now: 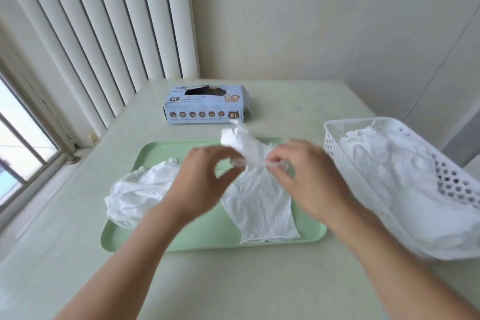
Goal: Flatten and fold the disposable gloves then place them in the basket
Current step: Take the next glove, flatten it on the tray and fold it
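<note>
Pale counter (259,280) beside a blinded window: both hands work one white glove (259,197) over a green tray (207,239). Left hand (200,184) and right hand (309,179) each keep a pinching grip on the glove's middle, its finger end lifted toward the far side, its cuff lying flat on the tray. A crumpled pile (135,195) waits at the tray's left edge, apparently untouched. At right, the white basket (335,143) already holds several gloves. A blue box (205,106) sits at the far side. Work appears well along, not finished.
</note>
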A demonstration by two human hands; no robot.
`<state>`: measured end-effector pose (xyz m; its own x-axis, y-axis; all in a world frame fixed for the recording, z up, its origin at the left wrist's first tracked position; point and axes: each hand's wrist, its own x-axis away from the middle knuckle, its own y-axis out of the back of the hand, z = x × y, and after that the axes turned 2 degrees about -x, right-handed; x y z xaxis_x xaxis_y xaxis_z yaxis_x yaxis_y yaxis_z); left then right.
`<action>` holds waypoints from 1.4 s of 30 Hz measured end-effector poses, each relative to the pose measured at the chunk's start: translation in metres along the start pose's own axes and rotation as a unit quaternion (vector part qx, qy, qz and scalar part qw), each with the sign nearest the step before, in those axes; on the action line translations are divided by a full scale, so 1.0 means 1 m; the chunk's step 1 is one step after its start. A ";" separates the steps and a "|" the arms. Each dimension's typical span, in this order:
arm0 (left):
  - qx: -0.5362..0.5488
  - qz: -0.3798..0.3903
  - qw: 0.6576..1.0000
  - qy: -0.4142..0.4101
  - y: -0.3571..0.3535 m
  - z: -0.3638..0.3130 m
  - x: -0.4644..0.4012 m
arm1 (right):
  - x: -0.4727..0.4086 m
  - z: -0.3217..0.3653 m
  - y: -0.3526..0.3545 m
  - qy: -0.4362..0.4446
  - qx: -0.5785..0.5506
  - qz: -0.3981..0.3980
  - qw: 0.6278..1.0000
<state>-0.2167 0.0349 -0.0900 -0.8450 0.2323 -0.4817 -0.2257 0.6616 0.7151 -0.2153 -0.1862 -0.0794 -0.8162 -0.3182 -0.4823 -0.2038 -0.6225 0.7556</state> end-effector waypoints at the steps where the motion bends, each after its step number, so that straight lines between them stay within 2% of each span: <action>1: -0.012 0.023 1.000 -0.002 -0.010 0.004 0.017 | 0.018 -0.003 -0.012 0.007 0.033 0.014 0.999; 4: -0.027 0.068 0.997 -0.036 -0.029 0.014 0.044 | 0.048 -0.008 -0.030 0.027 0.063 0.035 0.997; 9: -0.057 0.050 0.994 -0.082 -0.024 0.009 0.046 | 0.054 -0.005 -0.019 0.071 0.095 0.036 0.992; 12: -0.081 0.099 0.987 -0.095 -0.023 0.004 0.052 | 0.065 -0.004 -0.015 0.069 0.087 0.071 0.991; 15: -0.079 0.168 0.978 -0.092 -0.028 0.003 0.060 | 0.074 -0.004 -0.016 0.023 0.043 0.152 0.987; 17: -0.050 0.196 0.978 -0.059 -0.021 -0.001 0.056 | 0.067 -0.003 -0.006 -0.042 -0.034 0.205 0.977; 18: -0.028 0.197 0.979 -0.037 -0.015 -0.004 0.051 | 0.058 -0.003 -0.001 -0.069 -0.082 0.204 0.973; 20: 0.000 0.158 0.987 0.002 -0.008 -0.007 0.036 | 0.036 -0.007 0.002 -0.120 -0.151 0.135 0.972; 21: -0.014 0.130 0.991 0.022 -0.007 -0.007 0.026 | 0.022 -0.013 -0.003 -0.152 -0.146 0.084 0.974; 23: -0.115 0.116 0.985 0.063 -0.016 -0.004 0.006 | -0.003 -0.031 -0.021 -0.224 -0.047 0.021 0.973; 25: -0.238 0.153 0.954 0.099 -0.029 -0.001 0.000 | -0.018 -0.046 -0.043 -0.288 0.040 0.042 0.956; 26: -0.258 0.170 0.944 0.115 -0.036 0.002 0.004 | -0.021 -0.053 -0.052 -0.306 0.044 0.049 0.950; 30: -0.206 0.146 0.957 0.141 -0.048 0.013 0.015 | -0.025 -0.060 -0.066 -0.291 -0.003 -0.015 0.957; 37: -0.253 0.165 0.937 0.173 -0.033 0.009 0.019 | -0.014 -0.045 -0.059 -0.248 -0.015 -0.039 0.968; 39: -0.250 0.155 0.941 0.164 -0.033 0.007 0.024 | -0.010 -0.028 -0.036 -0.262 0.016 0.000 0.965; 42: -0.223 0.088 0.961 0.138 -0.030 0.004 0.023 | 0.008 0.003 -0.004 -0.326 0.057 0.134 0.934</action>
<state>-0.2277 0.0230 -0.1248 -0.9715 0.0733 -0.2253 -0.2016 0.2442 0.9485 -0.2225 -0.1842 -0.0852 -0.9944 0.0740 0.0757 0.0298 -0.4912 0.8705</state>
